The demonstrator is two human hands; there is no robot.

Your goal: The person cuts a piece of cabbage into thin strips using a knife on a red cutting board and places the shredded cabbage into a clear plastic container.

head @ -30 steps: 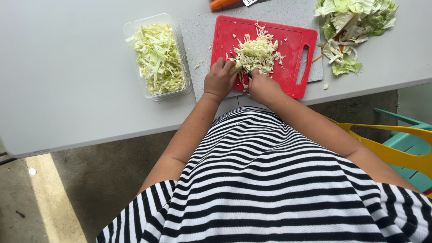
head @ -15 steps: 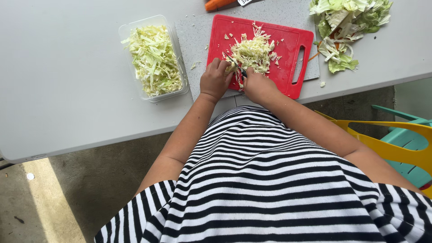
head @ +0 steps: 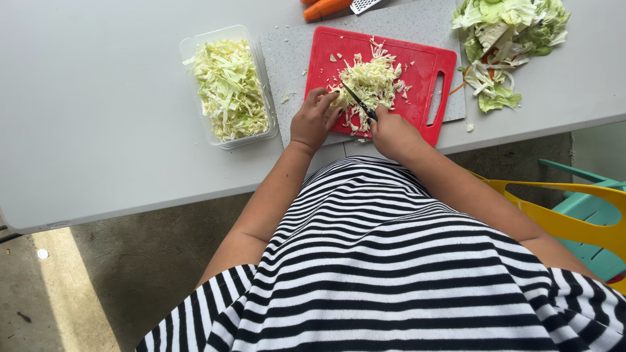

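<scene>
- Head view looks straight down past a black-and-white striped top at a grey bench [head: 98,130], where both hands meet at the near edge of a red cutting board [head: 417,65].
- Right hand [head: 391,133] has its fingers wrapped tight around the dark handle of a small knife [head: 358,103]; the blade points toward 11 o'clock into a heap of shredded cabbage [head: 372,81] in the middle of the board.
- Left hand [head: 312,120] rests at the heap's 8 o'clock side, fingers curled narrow and pressing on the shreds beside the blade.
- Judged from this, the step in hand is fine chopping of the cabbage already on the board, with the pile loose and spread.
- A clear plastic tub [head: 225,85] stands at 9 o'clock of the board, just beside it, already well filled with cut cabbage.
- Under the board lies a grey speckled mat [head: 287,62]. At 2 o'clock sit loose outer cabbage leaves [head: 505,39], well apart from the hands; a carrot [head: 326,8] and part of a grater [head: 365,5] show at 12 o'clock.
- The next cut calls for left fingertips kept tucked back from the blade, and the heap gathered so it does not scatter off the board.
</scene>
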